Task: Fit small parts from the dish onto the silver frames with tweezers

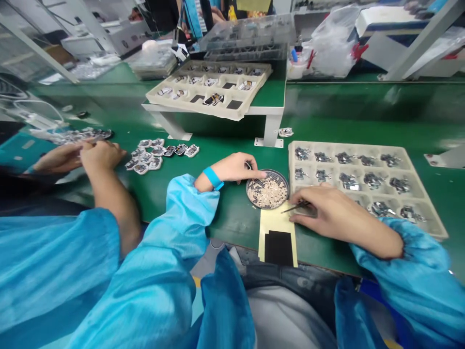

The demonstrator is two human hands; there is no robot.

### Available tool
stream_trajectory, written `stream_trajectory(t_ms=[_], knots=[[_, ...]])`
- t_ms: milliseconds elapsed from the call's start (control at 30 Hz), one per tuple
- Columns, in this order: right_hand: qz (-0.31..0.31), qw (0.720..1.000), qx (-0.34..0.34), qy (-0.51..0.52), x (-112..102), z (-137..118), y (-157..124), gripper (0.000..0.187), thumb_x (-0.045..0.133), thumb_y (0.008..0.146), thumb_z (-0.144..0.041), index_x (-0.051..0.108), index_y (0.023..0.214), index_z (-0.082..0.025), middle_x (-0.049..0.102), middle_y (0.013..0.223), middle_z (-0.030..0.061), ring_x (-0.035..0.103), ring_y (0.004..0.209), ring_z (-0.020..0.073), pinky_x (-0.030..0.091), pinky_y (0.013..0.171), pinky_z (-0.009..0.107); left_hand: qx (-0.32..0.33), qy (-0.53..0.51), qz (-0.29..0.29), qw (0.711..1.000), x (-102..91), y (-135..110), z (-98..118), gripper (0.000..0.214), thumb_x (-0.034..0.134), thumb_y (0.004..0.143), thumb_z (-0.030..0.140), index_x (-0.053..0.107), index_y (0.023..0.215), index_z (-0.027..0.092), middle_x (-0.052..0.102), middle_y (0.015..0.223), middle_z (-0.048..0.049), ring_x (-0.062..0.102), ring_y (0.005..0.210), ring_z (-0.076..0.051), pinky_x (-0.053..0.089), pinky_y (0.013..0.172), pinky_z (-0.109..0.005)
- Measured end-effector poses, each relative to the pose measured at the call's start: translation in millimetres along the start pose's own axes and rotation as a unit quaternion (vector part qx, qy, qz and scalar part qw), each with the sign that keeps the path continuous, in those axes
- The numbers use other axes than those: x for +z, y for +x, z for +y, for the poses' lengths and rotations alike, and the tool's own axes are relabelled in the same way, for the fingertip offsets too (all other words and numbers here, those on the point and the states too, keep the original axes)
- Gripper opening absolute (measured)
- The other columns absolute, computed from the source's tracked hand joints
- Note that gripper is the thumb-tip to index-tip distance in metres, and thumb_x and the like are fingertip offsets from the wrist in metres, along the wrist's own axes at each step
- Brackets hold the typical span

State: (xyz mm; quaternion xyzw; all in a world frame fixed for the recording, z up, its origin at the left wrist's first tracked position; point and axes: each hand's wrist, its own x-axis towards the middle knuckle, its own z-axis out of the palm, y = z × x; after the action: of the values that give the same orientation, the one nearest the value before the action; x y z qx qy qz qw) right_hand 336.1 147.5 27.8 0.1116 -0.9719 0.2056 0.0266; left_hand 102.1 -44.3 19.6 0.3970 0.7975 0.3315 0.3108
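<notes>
My right hand (329, 211) is closed around dark tweezers (296, 207). Their tip points left, over a yellow sheet (272, 220) bearing black rectangular pieces (279, 248). Across the dish from it, my left hand (236, 167), with a blue band at its wrist, is curled at the upper left rim of a round dark dish (248, 195). A small dark and white item shows between its fingers, too little visible to name. Many tiny beige and black pieces (269, 191) fill the dish. Right of it lies a cream compartment tray (417, 179) with small metal assemblies (349, 181).
Small white and black parts (145, 157) lie grouped at left, near a co-worker's hands (100, 152). A raised shelf (271, 99) carries another cream tray (232, 109). One loose part (286, 132) sits beside the shelf's foot. A bag (332, 43) stands behind.
</notes>
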Motion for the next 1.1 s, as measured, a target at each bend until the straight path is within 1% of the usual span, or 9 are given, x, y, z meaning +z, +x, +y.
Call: stream_trajectory(t_ms=[67,167,233,333,467,633,733,1000,1100], knots=[[-0.023,0.999,0.026,-0.014,-2.8,4.4,-0.3,0.025,0.076,0.084,-0.042,0.062,0.094,-0.024,0.069,0.084,-0.0002,0.063,0.076,0.0202,0.042,0.077,0.035,0.005,0.069,-0.015,0.998,-1.1,-2.4,-0.7,0.047,0.081,0.072,0.058,0.068,0.091,0.018,0.063,0.059,-0.0013,0.055,0.041,-0.013,0.035,0.041,-0.023],[-0.029,0.998,0.031,-0.050,-1.5,-2.5,-0.9,0.038,0.081,0.078,-0.048,0.060,0.097,-0.023,0.068,0.090,0.0013,0.063,0.082,0.0231,0.040,0.076,0.036,0.024,0.107,-0.007,0.994,0.8,-2.4,0.2,0.039,0.076,0.079,0.053,0.068,0.097,0.019,0.063,0.060,0.0006,0.056,0.042,-0.013,0.036,0.042,-0.023],[-0.021,0.997,0.017,-0.079,4.0,-12.4,-0.9,0.046,0.082,0.076,-0.052,0.059,0.100,-0.022,0.066,0.095,0.0034,0.062,0.088,0.0252,0.038,0.077,0.037,0.025,0.105,-0.007,0.994,2.4,-1.4,1.0,0.032,0.072,0.084,0.047,0.068,0.097,0.018,0.064,0.061,0.0006,0.055,0.042,-0.012,0.036,0.043,-0.023],[-0.017,0.991,-0.018,-0.129,15.2,-23.9,0.5,0.047,0.082,0.075,-0.055,0.058,0.098,-0.021,0.064,0.094,0.0045,0.060,0.089,0.0261,0.035,0.077,0.038,0.036,0.091,0.001,0.995,3.6,0.7,1.2,0.021,0.070,0.086,0.037,0.069,0.094,0.017,0.065,0.065,-0.0001,0.055,0.043,-0.010,0.037,0.046,-0.021],[0.006,0.985,-0.031,-0.168,23.2,-25.3,5.6,0.050,0.082,0.075,-0.057,0.055,0.097,-0.020,0.062,0.094,0.0044,0.058,0.089,0.0258,0.034,0.077,0.037,0.040,0.045,0.010,0.998,3.8,4.6,-3.2,0.018,0.070,0.085,0.035,0.069,0.087,0.017,0.066,0.066,-0.0012,0.056,0.044,-0.011,0.037,0.044,-0.021],[0.026,0.985,-0.025,-0.170,21.8,-23.1,14.1,0.046,0.079,0.080,-0.054,0.053,0.097,-0.021,0.062,0.096,0.0060,0.057,0.090,0.0260,0.034,0.078,0.037,0.042,-0.014,0.015,0.999,4.4,8.4,-10.0,0.020,0.073,0.083,0.036,0.068,0.082,0.016,0.064,0.060,-0.0025,0.056,0.041,-0.013,0.036,0.040,-0.021],[0.027,0.985,-0.021,-0.168,22.0,-22.8,19.0,0.042,0.077,0.082,-0.052,0.053,0.097,-0.021,0.062,0.096,0.0067,0.057,0.089,0.0259,0.035,0.078,0.037,0.046,-0.028,0.018,0.998,5.4,8.8,-11.2,0.021,0.074,0.082,0.036,0.069,0.082,0.016,0.065,0.063,-0.0040,0.056,0.043,-0.012,0.036,0.040,-0.021],[0.018,0.990,-0.030,-0.136,21.9,-16.5,24.7,0.040,0.072,0.086,-0.053,0.053,0.100,-0.020,0.062,0.098,0.0065,0.057,0.093,0.0261,0.034,0.079,0.036,0.048,-0.020,0.044,0.998,9.3,10.3,-13.2,0.024,0.072,0.084,0.041,0.070,0.084,0.017,0.066,0.065,-0.0034,0.055,0.043,-0.011,0.037,0.041,-0.021],[0.011,0.992,-0.031,-0.119,21.3,-14.3,23.8,0.039,0.074,0.085,-0.051,0.053,0.098,-0.020,0.062,0.096,0.0053,0.057,0.091,0.0253,0.034,0.079,0.036,0.047,-0.003,0.039,0.998,10.0,10.3,-13.1,0.023,0.072,0.084,0.040,0.070,0.084,0.017,0.066,0.063,-0.0028,0.056,0.044,-0.012,0.039,0.042,-0.021]])
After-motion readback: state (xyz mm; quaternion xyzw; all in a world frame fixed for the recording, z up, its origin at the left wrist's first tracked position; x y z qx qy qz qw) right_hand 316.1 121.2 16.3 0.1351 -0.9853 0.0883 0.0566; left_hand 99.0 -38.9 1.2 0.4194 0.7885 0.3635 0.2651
